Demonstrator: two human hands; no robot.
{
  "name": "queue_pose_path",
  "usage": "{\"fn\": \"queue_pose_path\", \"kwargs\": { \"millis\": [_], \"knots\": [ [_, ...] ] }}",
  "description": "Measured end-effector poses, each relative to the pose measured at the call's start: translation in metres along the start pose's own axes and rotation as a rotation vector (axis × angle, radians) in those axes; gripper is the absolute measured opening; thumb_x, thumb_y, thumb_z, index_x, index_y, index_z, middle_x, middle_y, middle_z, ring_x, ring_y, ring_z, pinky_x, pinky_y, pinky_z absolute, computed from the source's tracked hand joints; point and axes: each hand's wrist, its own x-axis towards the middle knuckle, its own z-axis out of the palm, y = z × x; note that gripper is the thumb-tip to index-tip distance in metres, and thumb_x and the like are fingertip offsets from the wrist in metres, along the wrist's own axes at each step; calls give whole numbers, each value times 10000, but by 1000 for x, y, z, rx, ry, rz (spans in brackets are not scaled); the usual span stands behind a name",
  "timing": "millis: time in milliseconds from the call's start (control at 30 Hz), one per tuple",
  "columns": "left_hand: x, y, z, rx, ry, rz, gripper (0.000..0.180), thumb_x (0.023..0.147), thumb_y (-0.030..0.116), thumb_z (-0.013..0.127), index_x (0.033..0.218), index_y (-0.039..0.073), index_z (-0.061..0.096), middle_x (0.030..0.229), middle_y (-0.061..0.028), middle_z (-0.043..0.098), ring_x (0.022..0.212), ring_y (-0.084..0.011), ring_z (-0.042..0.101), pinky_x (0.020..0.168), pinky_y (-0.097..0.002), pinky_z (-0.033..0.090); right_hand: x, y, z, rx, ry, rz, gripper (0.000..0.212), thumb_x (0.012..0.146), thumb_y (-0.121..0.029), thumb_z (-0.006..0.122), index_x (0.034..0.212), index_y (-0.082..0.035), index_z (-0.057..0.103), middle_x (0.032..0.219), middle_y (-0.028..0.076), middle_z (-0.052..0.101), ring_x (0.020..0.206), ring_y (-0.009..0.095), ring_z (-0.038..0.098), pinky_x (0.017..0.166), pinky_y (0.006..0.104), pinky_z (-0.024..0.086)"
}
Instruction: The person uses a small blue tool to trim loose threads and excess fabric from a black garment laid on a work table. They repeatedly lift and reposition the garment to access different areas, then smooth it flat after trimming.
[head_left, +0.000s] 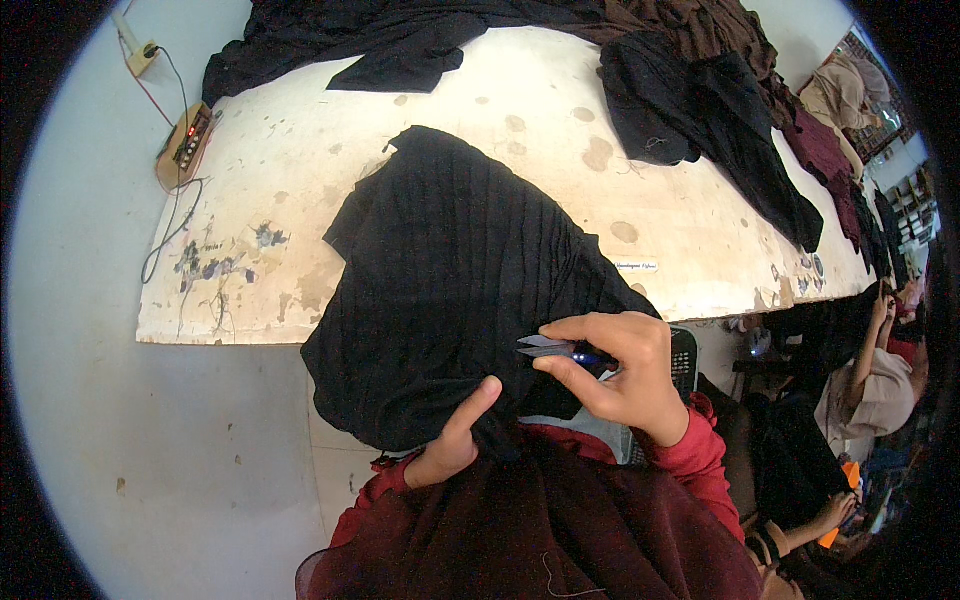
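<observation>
black cloth (pixel 450 240) lies over the near edge of the pale table (pixel 300 200), and we should hold it flat with our left hand (pixel 455 440), whose hidden fingers' grip we cannot tell, while our right hand (pixel 635 365) pinches small snips (pixel 545 350), blades best angled clear of folds.

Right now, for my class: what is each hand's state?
Left hand: thumb over the black cloth, fingers hidden; grip cannot be told.
Right hand: closed, holding small snips.

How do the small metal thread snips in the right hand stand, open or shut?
Open, slightly: the small metal thread snips in the right hand show two pointed blades with their tips apart.
</observation>
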Motion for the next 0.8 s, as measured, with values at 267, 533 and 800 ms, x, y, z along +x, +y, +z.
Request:
{"fn": "queue_pose_path", "kwargs": {
  "millis": [267, 533, 800],
  "knots": [
    [0, -6, -5, 5, 44, 12, 508, 906, 202, 485, 1368, 13, 388, 1319, -154, 500, 1212, -283, 498, 1056, -427, 374, -5, 10, 5, 54, 31, -33, 209, 693, -143, 782, 847, -30, 699, 779, 105, 701, 626, 212, 670, 571, 274, 480],
    [3, -28, -35, 305, 72, 103, 466, 940, 203, 463, 1361, 13, 401, 1326, -141, 497, 1240, -257, 472, 1070, -411, 354, -13, 12, 17, 456, 52, 129, 402, 683, -132, 810, 1044, -51, 650, 839, 49, 626, 720, 112, 590, 629, 234, 446],
    [3, -27, -34, 326, 74, 131, 460, 965, 200, 450, 1384, 26, 375, 1362, -111, 463, 1263, -229, 445, 1092, -391, 321, -9, 14, 28, 457, 99, 100, 417, 633, -31, 803, 1031, -34, 679, 857, 41, 563, 711, 98, 502, 600, 220, 372]
  ]
}}
